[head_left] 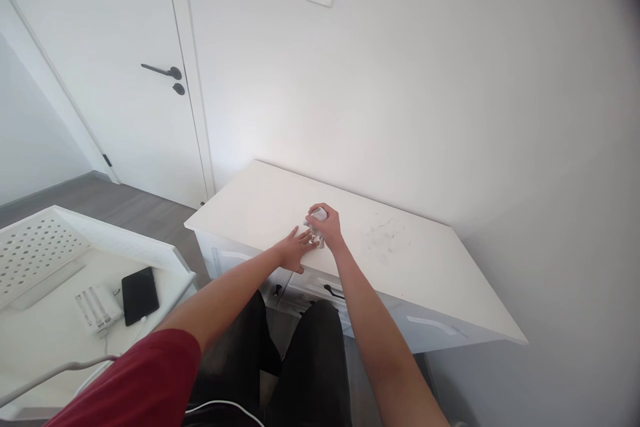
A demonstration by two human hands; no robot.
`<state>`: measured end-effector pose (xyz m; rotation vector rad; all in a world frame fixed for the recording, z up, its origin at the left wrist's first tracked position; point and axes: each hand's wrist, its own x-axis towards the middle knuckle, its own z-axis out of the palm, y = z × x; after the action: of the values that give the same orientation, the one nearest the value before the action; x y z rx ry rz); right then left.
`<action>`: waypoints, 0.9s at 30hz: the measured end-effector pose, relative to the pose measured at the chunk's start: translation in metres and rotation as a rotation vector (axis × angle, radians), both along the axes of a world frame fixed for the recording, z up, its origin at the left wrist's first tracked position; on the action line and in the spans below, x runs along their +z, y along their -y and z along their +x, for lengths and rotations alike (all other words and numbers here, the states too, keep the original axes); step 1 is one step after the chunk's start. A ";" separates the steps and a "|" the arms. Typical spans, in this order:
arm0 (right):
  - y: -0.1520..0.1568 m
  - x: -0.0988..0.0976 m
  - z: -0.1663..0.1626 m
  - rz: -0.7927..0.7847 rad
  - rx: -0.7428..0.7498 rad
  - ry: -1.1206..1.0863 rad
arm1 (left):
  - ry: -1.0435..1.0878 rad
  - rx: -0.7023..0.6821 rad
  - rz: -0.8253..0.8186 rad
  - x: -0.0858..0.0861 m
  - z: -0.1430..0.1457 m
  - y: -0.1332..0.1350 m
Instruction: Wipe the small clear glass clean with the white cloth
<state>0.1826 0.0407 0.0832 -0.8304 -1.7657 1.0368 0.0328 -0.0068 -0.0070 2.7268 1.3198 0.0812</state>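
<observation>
My right hand [326,223] is closed around a crumpled white cloth or tissue [319,215], part of which hangs below the fingers. Its exact kind cannot be made out. Just left of it, my left hand [296,249] has its fingers spread, with the fingertips close to the lower end of the white bundle. Whether they touch it is unclear. Both hands are over the front part of a white cabinet top [270,197]. Grey smudges [385,237] mark the surface to the right of my right hand.
Below the top are drawer fronts with black handles [333,291]. At the left, a white desk [45,327] carries a black phone [140,295] and a white power strip or charger [99,307] with a cable. A white door [115,20] and wall stand behind.
</observation>
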 end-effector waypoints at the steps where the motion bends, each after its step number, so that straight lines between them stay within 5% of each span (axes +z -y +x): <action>1: 0.005 -0.007 -0.001 -0.012 -0.039 -0.062 | 0.009 -0.002 0.012 0.000 0.000 0.001; 10: 0.018 -0.055 -0.016 -0.039 -0.207 -0.111 | -0.020 0.004 0.045 0.003 0.000 0.003; 18: 0.015 -0.056 -0.012 -0.070 -0.198 -0.191 | 0.027 -0.013 0.028 0.007 0.000 0.004; 27: 0.020 -0.041 -0.009 -0.326 -0.457 -0.565 | 0.398 -0.086 -0.136 0.020 -0.009 0.004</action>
<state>0.1736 0.0208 0.0426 -0.9644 -0.8929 1.1179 0.0234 -0.0110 0.0131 2.4780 1.0542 0.4795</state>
